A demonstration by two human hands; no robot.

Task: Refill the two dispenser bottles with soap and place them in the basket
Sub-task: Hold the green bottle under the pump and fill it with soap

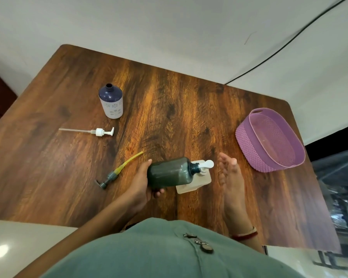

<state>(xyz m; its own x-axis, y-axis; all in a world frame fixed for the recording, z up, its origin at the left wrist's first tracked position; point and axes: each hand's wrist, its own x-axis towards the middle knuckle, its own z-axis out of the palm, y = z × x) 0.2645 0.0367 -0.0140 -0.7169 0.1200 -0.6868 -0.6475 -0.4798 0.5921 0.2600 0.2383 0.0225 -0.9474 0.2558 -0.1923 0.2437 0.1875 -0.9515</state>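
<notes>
Your left grip (142, 186) held the smoky-grey plastic bottle (169, 172) sideways, neck pointing right. Your right grip (231, 177) hovered open, just beyond the neck.

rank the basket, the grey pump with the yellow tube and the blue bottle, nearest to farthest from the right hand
From the right hand:
1. basket, just to its right, near the table's right edge.
2. grey pump, lying on the table well to the left.
3. blue bottle, standing uncapped at the far left.
</notes>
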